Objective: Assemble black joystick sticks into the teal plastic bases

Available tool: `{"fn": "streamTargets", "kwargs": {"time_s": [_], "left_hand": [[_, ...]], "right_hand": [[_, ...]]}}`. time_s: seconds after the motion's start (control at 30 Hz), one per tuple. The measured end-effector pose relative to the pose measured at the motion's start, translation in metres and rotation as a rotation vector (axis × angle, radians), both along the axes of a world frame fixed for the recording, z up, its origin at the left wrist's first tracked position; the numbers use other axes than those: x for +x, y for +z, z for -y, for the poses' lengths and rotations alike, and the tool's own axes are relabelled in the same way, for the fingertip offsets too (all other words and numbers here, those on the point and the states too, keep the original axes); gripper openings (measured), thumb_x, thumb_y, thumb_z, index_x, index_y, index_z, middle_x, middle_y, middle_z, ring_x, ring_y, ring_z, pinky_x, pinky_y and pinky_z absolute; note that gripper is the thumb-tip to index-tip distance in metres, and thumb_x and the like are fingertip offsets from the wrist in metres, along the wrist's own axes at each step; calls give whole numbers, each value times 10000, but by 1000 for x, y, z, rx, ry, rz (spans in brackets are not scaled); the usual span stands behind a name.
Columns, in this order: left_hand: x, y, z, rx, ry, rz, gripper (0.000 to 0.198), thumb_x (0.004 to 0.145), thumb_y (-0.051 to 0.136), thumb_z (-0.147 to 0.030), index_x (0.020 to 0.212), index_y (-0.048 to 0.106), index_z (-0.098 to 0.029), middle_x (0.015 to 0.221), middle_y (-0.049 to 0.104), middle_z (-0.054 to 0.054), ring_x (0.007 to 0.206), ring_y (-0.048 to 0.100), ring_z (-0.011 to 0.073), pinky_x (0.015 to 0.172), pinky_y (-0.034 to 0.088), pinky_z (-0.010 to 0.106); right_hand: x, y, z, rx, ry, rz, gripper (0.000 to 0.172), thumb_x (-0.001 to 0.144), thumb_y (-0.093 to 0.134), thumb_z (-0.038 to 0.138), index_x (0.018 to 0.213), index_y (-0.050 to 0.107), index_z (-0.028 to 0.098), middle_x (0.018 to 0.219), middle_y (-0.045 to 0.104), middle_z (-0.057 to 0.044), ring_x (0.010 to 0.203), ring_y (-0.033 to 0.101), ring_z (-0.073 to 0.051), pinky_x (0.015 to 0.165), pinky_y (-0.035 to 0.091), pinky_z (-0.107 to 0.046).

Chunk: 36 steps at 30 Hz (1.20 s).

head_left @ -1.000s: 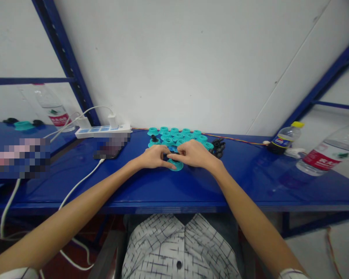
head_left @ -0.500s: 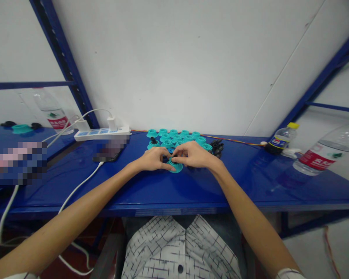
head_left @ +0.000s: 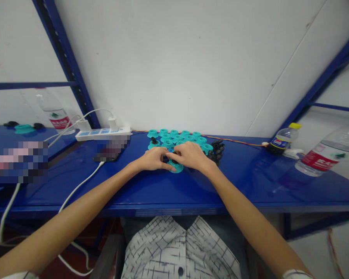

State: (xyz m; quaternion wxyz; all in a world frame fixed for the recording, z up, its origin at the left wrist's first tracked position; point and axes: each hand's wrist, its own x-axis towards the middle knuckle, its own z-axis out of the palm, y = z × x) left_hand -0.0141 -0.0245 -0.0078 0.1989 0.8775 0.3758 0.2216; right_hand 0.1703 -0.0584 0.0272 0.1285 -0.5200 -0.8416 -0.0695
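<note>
Teal plastic flange [head_left: 176, 169] — partly hidden between left hand [head_left: 153, 159] and right hand [head_left: 190, 155]

The steel shelf [head_left: 244, 190] carries a grid of flanged plastic spools [head_left: 177, 138] at its centre, with one further spool [head_left: 175, 167] in front of the grid. A pile of small knobs [head_left: 216, 152] lies just right of the grid. Left of it, a smartphone [head_left: 108, 154] lies before a power strip [head_left: 101, 134]. A Pepsi bottle [head_left: 281, 140] and a water bottle [head_left: 322, 153] occupy the right end.
</note>
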Motion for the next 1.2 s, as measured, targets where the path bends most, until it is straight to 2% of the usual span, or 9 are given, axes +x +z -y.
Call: {"fn": "streamTargets", "kwargs": {"time_s": [0.1, 0.27, 0.37, 0.47, 0.6, 0.8, 0.93, 1.0, 1.2], "left_hand": [[0, 1, 1, 4, -28, -14, 484, 638, 781, -576, 873, 714, -158, 689, 578, -14, 608, 472, 117, 553, 333, 231], [1, 2, 2, 12, -46, -15, 488, 641, 775, -587, 875, 736, -161, 734, 598, -3, 627, 475, 116, 564, 333, 233], [1, 2, 2, 14, -50, -17, 481, 644, 775, -583, 859, 735, -154, 746, 610, 4, 641, 486, 120, 570, 335, 232], [1, 1, 1, 19, -45, -21, 485, 650, 767, -591, 883, 740, -167, 745, 608, 0, 632, 479, 116, 570, 333, 229], [1, 0, 1, 46, -50, -28, 477, 669, 765, -572, 917, 739, -165, 775, 613, 8, 656, 490, 119, 594, 348, 225], [2, 0, 3, 44, -48, -68, 442, 700, 755, -548, 934, 734, -174, 821, 628, 12, 703, 515, 129, 625, 360, 225], [3, 2, 4, 50, -36, -77, 444, 694, 743, -581, 879, 726, -177, 824, 623, 10, 707, 520, 135, 607, 349, 226], [3, 2, 5, 46, -35, -85, 444, 699, 733, -593, 858, 721, -179, 823, 625, 11, 710, 524, 139, 602, 347, 228], [4, 1, 5, 56, -16, -68, 459, 684, 746, -585, 857, 707, -162, 783, 631, 11, 697, 528, 144, 606, 361, 235]], "right_hand": [[5, 1, 1, 14, 34, -64, 521, 937, 443, 578, 770, 722, 170, 733, 702, -79, 659, 568, -173, 574, 249, -270], [6, 1, -1, -57, 189, -212, 262, 933, 515, 346, 947, 711, 174, 854, 718, -52, 725, 576, -144, 644, 315, -238], [3, -1, -3, -69, 234, -210, 239, 918, 483, 232, 889, 708, 154, 832, 708, -56, 718, 562, -140, 654, 319, -239], [1, 0, -4, -61, 222, -199, 250, 909, 481, 196, 834, 713, 142, 767, 696, -54, 670, 541, -134, 633, 307, -242], [5, 2, -4, -69, 178, -193, 297, 929, 515, 255, 751, 720, 133, 665, 673, -49, 580, 499, -120, 581, 275, -254], [9, 4, 1, -47, 118, -197, 444, 947, 485, 337, 582, 642, 138, 525, 595, -38, 495, 431, -107, 535, 227, -278], [14, 9, 7, -171, 151, -194, 324, 875, 558, 289, 595, 633, 145, 524, 602, -17, 481, 440, -98, 512, 233, -257], [15, 11, 8, -170, 142, -162, 306, 861, 582, 304, 605, 637, 147, 537, 610, -19, 491, 454, -102, 520, 243, -254], [7, 4, 6, -20, 27, 16, 537, 908, 500, 557, 613, 691, 151, 567, 611, -66, 526, 447, -138, 546, 199, -285]]}}
